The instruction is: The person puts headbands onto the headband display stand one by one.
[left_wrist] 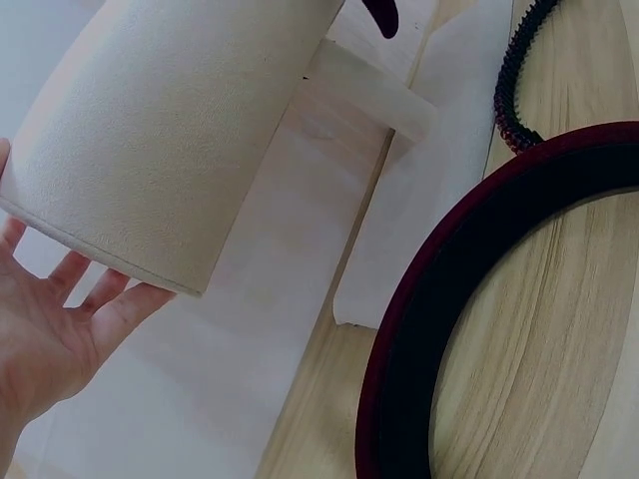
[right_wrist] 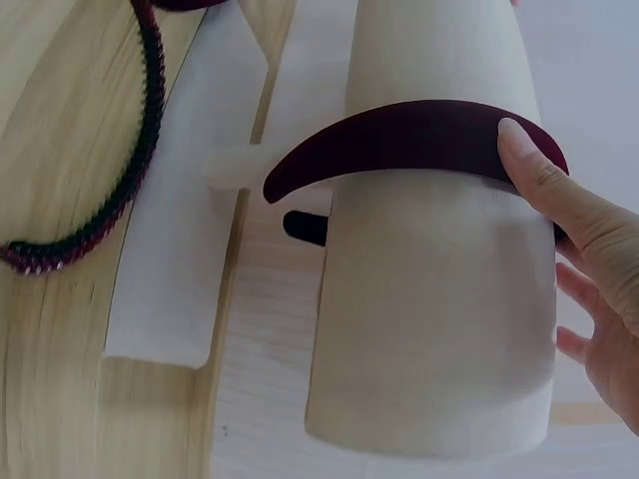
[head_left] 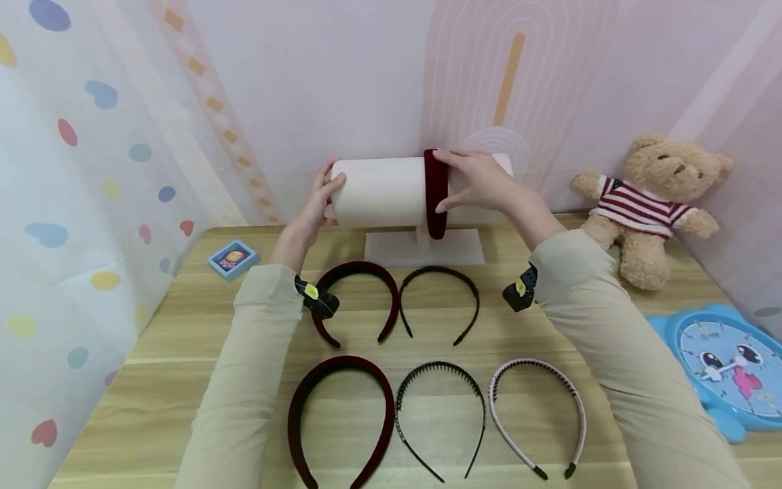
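Observation:
A cream cylindrical headband stand (head_left: 379, 192) rises on a short post from a flat base at the back of the table. My left hand (head_left: 311, 207) grips its left end, thumb in front and the other fingers spread behind the rim, as the left wrist view shows. Around the cylinder, right of its middle, sits a dark red velvet headband (head_left: 436, 193), its tips pointing down. My right hand (head_left: 479, 180) pinches this headband, the thumb (right_wrist: 519, 140) lying on its velvet face in the right wrist view. Some of the right fingers are hidden behind it.
Nearer me lie two dark red padded headbands (head_left: 342, 424), two thin dark toothed headbands (head_left: 440, 370) and a pale pink headband (head_left: 537, 363). A blue framed box (head_left: 233, 259) lies left. To the right are a teddy bear (head_left: 647, 204) and a blue clock (head_left: 727, 367).

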